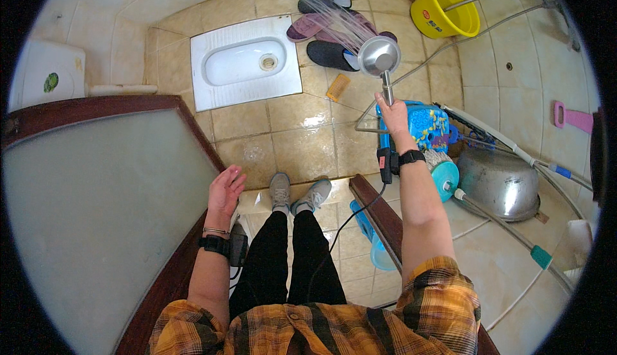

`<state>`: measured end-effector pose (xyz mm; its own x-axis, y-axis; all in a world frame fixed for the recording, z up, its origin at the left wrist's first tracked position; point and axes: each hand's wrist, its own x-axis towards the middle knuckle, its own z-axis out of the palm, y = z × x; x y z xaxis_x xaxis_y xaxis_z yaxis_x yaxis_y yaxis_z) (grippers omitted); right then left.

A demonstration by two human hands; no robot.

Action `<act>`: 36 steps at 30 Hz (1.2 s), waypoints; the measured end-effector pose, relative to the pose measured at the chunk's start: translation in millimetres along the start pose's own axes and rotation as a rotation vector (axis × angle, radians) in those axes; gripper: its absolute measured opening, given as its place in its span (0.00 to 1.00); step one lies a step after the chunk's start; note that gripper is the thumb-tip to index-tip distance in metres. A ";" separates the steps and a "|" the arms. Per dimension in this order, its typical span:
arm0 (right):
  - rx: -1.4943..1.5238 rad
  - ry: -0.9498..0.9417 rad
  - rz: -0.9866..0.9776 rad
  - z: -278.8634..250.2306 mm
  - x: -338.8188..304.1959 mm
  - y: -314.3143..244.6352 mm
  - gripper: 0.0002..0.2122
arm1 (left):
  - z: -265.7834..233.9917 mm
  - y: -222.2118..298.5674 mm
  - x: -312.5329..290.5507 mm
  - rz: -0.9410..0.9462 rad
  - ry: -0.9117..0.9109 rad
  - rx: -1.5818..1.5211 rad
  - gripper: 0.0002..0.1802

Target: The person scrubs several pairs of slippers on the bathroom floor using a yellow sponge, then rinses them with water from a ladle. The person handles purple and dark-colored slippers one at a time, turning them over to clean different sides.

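My right hand (396, 118) is closed around the handle of a silver shower head (378, 55), held out ahead of me over the tiled floor. Water sprays from it toward the far left, over dark slippers (326, 54) and purple slippers (304, 28) lying beside a white squat toilet (247, 96). A small orange comb-like piece (338, 88) lies on the wet tiles between the toilet and my right hand. My left hand (226, 190) holds nothing; its fingers are loosely curled and apart, near the edge of the door (96, 213).
A grey hose (443, 49) runs to the right wall, past a yellow bucket (424, 19). By my right forearm are a blue patterned plastic item (429, 122), a turquoise mop head (445, 179), poles and a metal basin (496, 188). My feet stand at a raised threshold (257, 201).
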<state>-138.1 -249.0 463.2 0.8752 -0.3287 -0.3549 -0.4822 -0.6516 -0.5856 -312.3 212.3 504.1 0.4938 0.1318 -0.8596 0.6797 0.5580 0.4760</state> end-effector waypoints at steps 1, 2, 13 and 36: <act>-0.010 -0.017 -0.002 -0.5 -0.5 -0.5 0.28 | -0.2 0.2 -0.4 0.004 0.015 0.005 0.18; -0.019 -0.033 -0.005 -1.6 -1.2 -0.5 0.28 | -0.3 0.4 -0.6 0.001 0.005 0.004 0.18; -0.239 -0.079 0.026 -25.6 -28.9 31.5 0.27 | -5.0 3.6 4.0 -0.010 0.012 -0.001 0.18; -0.326 0.131 0.350 -30.8 -54.0 98.6 0.31 | -11.7 7.8 7.0 0.005 0.010 0.065 0.19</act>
<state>-231.8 -316.6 447.0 0.6703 -0.6357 -0.3828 -0.7293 -0.6597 -0.1815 -309.9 227.2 499.6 0.4916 0.1426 -0.8590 0.7115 0.5029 0.4907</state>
